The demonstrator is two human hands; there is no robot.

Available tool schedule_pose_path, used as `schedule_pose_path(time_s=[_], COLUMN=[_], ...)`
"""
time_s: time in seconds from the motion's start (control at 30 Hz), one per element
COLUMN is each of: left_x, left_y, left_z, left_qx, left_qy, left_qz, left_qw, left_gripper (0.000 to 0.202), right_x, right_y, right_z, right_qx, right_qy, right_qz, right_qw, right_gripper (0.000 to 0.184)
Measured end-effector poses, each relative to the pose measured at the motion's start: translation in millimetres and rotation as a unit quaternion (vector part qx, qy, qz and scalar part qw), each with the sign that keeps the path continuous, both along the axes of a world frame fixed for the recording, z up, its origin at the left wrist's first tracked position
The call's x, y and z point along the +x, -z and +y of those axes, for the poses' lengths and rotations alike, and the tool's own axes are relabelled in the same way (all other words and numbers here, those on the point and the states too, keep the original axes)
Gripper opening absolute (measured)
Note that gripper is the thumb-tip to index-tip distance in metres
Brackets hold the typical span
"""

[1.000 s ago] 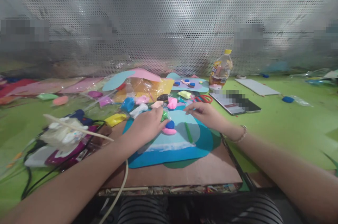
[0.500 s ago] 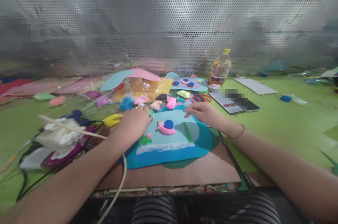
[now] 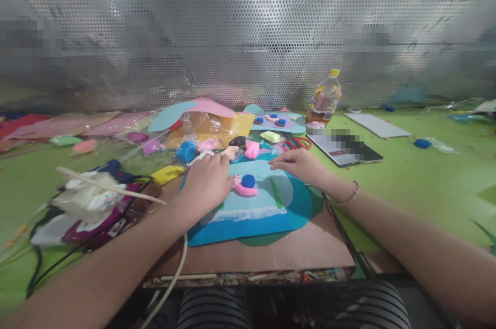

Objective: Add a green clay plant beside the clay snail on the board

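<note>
My left hand (image 3: pixel 209 179) is over the left part of a light-blue and blue paper picture (image 3: pixel 251 229). Its fingers curl downward, and the fingertips and whatever they grip are hidden. Close to its thumb lies a pink clay snail (image 3: pixel 247 189) with a round blue shell (image 3: pixel 248 181); the hand partly covers the snail's head. Above the picture's right side, my right hand (image 3: pixel 298 166) has thumb and fingers pinched together. Anything between those fingertips is too small to make out. Below it a green clay strip (image 3: pixel 276 193) lies on the paper, above a white clay band (image 3: pixel 244 214).
Behind the picture lie a pink clay lump (image 3: pixel 251 150), a blue clay lump (image 3: pixel 186 152) and red-handled scissors (image 3: pixel 297 143). A phone (image 3: pixel 337 151) and a bottle (image 3: pixel 324 99) are at the right. Cables and a cream cord (image 3: pixel 182 256) run along the left.
My left hand has shifted right toward the snail and now covers the green clay plant with its pink flower. My right hand has barely moved and stays pinched.
</note>
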State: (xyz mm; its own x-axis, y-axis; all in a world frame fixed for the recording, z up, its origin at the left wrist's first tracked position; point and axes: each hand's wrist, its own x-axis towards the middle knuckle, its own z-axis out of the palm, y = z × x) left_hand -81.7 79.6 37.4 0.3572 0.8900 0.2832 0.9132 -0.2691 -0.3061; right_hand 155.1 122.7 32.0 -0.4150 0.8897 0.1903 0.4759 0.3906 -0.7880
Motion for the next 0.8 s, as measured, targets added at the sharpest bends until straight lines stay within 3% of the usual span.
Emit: schedule_pose_path(time_s=[0.17, 0.33, 0.5, 0.67, 0.8], left_x=[9.1, 9.9, 9.2, 9.9, 11.9], left_y=[0.1, -0.8, 2.9, 4.3, 3.2], left_z=[-3.6, -2.3, 0.0, 0.5, -0.8], left_qx=[0.023, 0.030, 0.021, 0.022, 0.020], left_qy=[0.058, 0.095, 0.100, 0.112, 0.120], left_qz=[-0.016, -0.025, -0.035, -0.030, -0.028], left_qw=[0.998, 0.995, 0.994, 0.993, 0.992], left_gripper=[0.045, 0.043, 0.043, 0.033, 0.025], right_x=[-0.5, -1.3, -0.1, -2.4, -4.0], right_y=[-2.3, -4.4, 0.7, -0.9, -4.4], right_z=[-1.0, -1.2, 1.1, -2.0, -4.6], right_qx=[-0.014, 0.007, -0.024, -0.077, -0.066], right_qy=[0.001, 0.020, 0.015, 0.003, 0.014], right_qz=[0.019, 0.011, 0.017, 0.047, 0.042], right_qw=[1.000, 1.000, 0.999, 0.996, 0.997], right_gripper=[0.018, 0.012, 0.031, 0.026, 0.021])
